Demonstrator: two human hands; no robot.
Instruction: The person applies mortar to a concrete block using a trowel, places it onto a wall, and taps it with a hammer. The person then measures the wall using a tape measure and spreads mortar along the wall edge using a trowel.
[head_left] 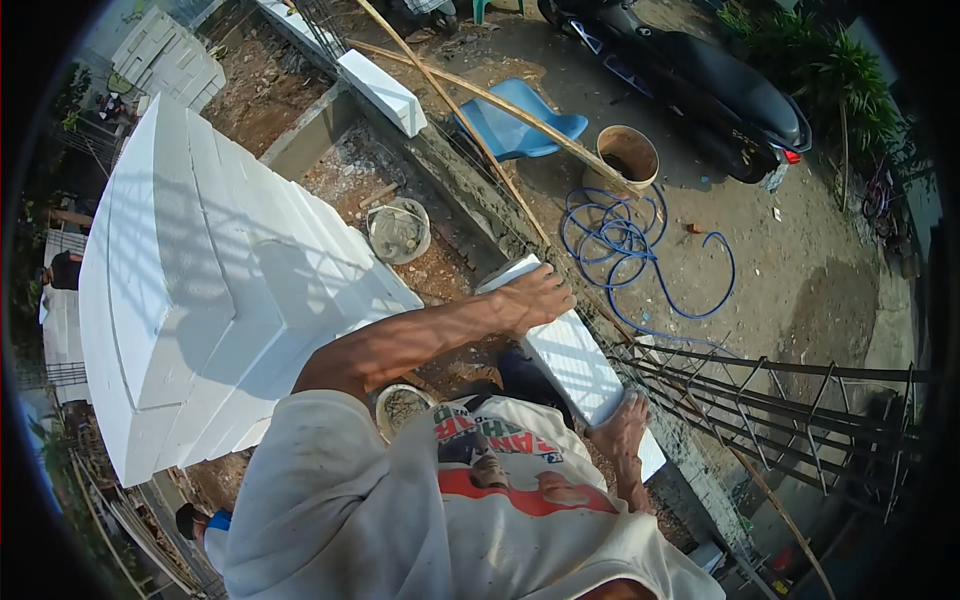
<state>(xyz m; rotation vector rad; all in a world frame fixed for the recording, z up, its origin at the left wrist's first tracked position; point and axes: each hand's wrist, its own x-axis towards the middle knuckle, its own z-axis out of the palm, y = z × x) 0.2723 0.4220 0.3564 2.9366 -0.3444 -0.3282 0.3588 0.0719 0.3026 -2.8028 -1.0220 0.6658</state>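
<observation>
A long white building block (pixel 572 352) lies along the top of a low wall, directly in front of me. My left hand (pixel 541 298) reaches across its far end, with the fingers curled over the outer edge. At the nearer end, my right hand (pixel 620 424) grips the block, its thumb side against the upper face; some of its fingers are hidden. More white block surface (pixel 652 458) shows just beyond the right wrist. Farther along the same wall sits another white block (pixel 383 92).
A tall stack of white blocks (pixel 230 290) rises at my left. Mortar buckets (pixel 399 230) stand on the rubble between. Beyond the wall are a blue chair (pixel 520 118), a pail (pixel 628 158), a coiled blue hose (pixel 625 240), a motorbike (pixel 690 80) and a rebar cage (pixel 790 420).
</observation>
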